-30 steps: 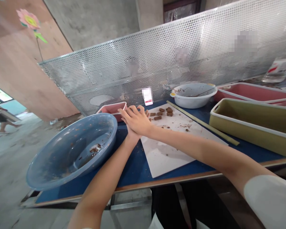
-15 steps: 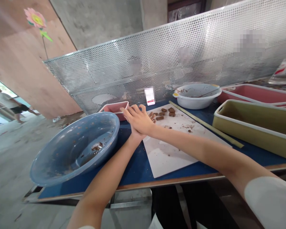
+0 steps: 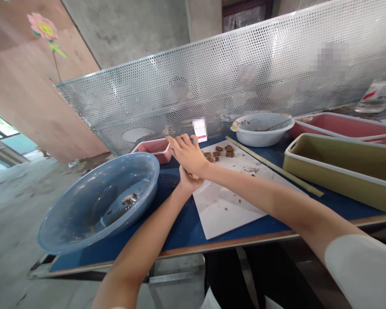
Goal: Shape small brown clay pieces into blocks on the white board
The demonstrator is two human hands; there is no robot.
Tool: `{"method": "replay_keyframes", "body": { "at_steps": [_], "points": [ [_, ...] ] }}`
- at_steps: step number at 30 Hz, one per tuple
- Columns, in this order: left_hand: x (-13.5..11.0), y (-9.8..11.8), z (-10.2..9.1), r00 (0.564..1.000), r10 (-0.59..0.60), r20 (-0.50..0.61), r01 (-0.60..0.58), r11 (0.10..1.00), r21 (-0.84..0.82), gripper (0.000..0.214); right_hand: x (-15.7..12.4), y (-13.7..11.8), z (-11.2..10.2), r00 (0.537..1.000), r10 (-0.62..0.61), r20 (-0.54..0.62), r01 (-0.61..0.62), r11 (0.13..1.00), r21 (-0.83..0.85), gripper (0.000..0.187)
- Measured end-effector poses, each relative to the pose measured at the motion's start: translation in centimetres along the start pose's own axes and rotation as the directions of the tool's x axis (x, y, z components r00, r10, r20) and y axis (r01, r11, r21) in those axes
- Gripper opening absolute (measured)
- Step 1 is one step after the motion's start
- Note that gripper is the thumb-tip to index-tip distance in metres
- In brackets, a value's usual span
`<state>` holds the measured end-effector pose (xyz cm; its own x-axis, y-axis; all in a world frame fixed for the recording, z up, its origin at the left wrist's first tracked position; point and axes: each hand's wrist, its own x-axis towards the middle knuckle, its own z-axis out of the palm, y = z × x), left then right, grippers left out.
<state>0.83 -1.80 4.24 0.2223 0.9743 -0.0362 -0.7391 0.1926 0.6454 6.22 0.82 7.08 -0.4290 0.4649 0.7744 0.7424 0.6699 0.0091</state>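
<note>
Lying across your left hand, your right hand has its fingers spread and a little bent. Anything between the palms is hidden, so I cannot tell whether you are grasping something.

Just beyond your left fingertips, on the far part of the board, lie the brown pieces. They look like damp clay: probably light, soft enough to dent, and apt to shed crumbs at the edges. Take one by its two long sides, with your fingertips and little squeeze.

Close ahead of your right hand stands the phone, before the mesh screen; just left of your right fingertips is the tub. Further left, the basin raises a rim near your left wrist. Out to the right, the stick slants along the board's edge and would likely roll if nudged; past it sit the bowl and trough.

Your best room is nearer your body, over the board's crumb-dotted near part and the strip of table beside it.
</note>
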Motion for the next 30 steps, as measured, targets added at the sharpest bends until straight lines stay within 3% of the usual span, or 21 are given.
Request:
{"method": "replay_keyframes", "body": {
  "at_steps": [3, 6, 9, 14, 18, 23, 26, 30],
  "points": [
    [-0.3, 0.0, -0.6, 0.994, -0.079, 0.073, 0.080, 0.997, -0.014, 0.059, 1.5, 0.8, -0.5, 1.000, 0.028, -0.004, -0.028, 1.000, -0.004, 0.056],
    [-0.3, -0.3, -0.8, 0.994, -0.074, 0.077, 0.076, 0.997, -0.028, 0.065, 2.3, 1.2, -0.3, 1.000, 0.018, -0.010, -0.018, 1.000, -0.019, 0.055],
    [0.0, -0.6, -1.0, 0.998, -0.055, 0.010, 0.056, 0.997, -0.050, 0.061, 2.8, 1.3, 0.4, 1.000, -0.025, 0.002, 0.025, 0.998, -0.049, 0.056],
    [1.0, -0.3, -1.4, 0.980, -0.037, -0.196, 0.033, 0.999, -0.028, 0.032, 3.4, 1.8, 1.1, 0.997, -0.061, 0.049, 0.065, 0.994, -0.088, 0.055],
    [1.6, 0.5, -1.5, 0.958, 0.033, -0.285, -0.020, 0.999, 0.048, 0.047, 3.3, 2.0, 1.3, 0.997, -0.055, 0.062, 0.061, 0.993, -0.099, 0.054],
    [2.0, 1.2, -1.4, 0.959, 0.044, -0.280, -0.023, 0.997, 0.077, 0.050, 3.3, 3.4, 1.1, 0.998, -0.009, 0.057, 0.014, 0.996, -0.086, 0.047],
    [2.0, 1.5, -1.6, 0.971, 0.057, -0.232, -0.032, 0.993, 0.110, 0.046, 3.0, 5.3, 0.2, 0.991, -0.017, 0.129, 0.013, 0.999, 0.034, 0.041],
    [2.1, 1.6, -2.0, 0.974, 0.091, -0.206, -0.057, 0.984, 0.167, 0.041, 1.1, 7.8, -1.8, 0.908, -0.241, 0.343, 0.063, 0.888, 0.456, 0.032]
  ]
}}
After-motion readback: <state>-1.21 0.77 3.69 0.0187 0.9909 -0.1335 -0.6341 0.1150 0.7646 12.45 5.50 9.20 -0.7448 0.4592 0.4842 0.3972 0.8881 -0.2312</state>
